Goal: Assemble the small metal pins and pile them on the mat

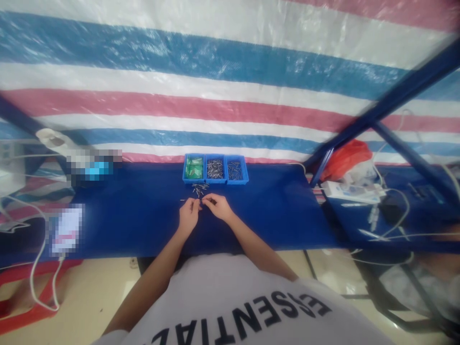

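My left hand (188, 215) is closed, with a thin rod-like piece (182, 200) jutting out past its fingers to the left. Close beside it, my right hand (218, 207) pinches with thumb and forefinger; whatever is between those fingertips is too small to make out. The fingertips of both hands nearly meet. Just beyond them a loose pile of slim, metallic rod-like pieces (200, 189) lies on the dark blue table (143, 211). Behind the pile stand three blue bins side by side: the left bin (185, 180), the middle bin (215, 181) and the right bin (237, 182).
Green packets (194, 168) fill the left bin; small metal pieces (214, 168) and darker pieces (235, 170) fill the others. A pixelated device (67, 229) with a white cable lies at left. Red bag (347, 158), white box (354, 191) and cables are at right, past a frame post.
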A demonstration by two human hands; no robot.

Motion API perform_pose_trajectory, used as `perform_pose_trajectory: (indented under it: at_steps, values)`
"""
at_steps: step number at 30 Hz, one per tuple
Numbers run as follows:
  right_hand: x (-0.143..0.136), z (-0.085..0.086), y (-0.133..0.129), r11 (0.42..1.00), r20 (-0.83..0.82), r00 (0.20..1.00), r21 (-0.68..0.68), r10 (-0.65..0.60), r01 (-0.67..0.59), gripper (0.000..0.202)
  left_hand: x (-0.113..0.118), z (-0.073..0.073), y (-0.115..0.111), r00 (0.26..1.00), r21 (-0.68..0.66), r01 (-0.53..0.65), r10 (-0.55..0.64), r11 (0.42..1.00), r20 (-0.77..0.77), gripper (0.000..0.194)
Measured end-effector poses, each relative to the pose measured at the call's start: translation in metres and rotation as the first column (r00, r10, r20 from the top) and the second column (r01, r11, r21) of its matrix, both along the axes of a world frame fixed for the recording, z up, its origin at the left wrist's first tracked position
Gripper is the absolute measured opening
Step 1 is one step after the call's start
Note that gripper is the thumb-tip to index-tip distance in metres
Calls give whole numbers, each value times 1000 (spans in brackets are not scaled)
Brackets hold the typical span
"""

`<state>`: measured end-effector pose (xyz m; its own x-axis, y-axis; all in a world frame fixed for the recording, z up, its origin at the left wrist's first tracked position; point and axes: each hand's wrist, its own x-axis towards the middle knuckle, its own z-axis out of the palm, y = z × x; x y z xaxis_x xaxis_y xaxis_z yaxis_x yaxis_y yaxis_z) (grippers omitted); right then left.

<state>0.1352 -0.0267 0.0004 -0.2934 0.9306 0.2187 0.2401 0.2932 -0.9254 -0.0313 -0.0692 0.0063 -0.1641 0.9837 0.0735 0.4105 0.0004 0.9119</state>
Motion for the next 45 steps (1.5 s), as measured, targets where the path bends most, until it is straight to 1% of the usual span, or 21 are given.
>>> perform_pose_trajectory:
  at_steps: [3, 7, 12, 20, 25, 29, 33, 38, 41, 45]
  values:
    - [-1, -1, 0, 1000, -14, 1000, 30, -9, 9, 20, 0, 0, 0, 999, 5, -7, 7, 1000, 32, 38]
    - [0, -1, 1, 998, -4, 1000, 61, 10, -9, 20, 1, 0, 0, 999, -6, -8, 8, 1000, 39, 41]
    - [3, 2, 2, 994, 17, 997, 88, 69, -71, 25, 1, 0, 0, 999, -20, 32, -31, 999, 32, 34]
    - [4, 5, 2, 997, 29, 997, 41, 65, -67, 28, 1, -5, 0, 995, 20, 55, -57, 998, 83, 28]
    - [4, 7, 1, 996, 55, 995, 38, 79, -81, 30, 2, -6, 1, 988, 6, 20, -21, 1000, 150, 30]
    - [3, 8, 1, 997, 65, 995, 32, 72, -74, 28, 2, -4, 1, 989, 0, 1, -1, 1000, 149, 29]
    - [1, 6, -1, 998, 31, 998, 28, 51, -52, 18, 1, -1, 1, 996, -20, -11, 13, 1000, 91, 31]
    - [-1, 2, -1, 1000, -21, 1000, 18, 0, 0, 19, 0, 1, 0, 1000, -31, 15, -14, 999, 22, 39]
    - [-1, 1, 0, 1000, -51, 999, -19, 1, -2, 14, 1, 2, 0, 999, -34, 22, -21, 999, 45, 38]
    - [-1, 2, 1, 997, -88, 996, -74, -10, 3, 13, 3, -1, 0, 991, -55, 17, -9, 998, 131, 31]
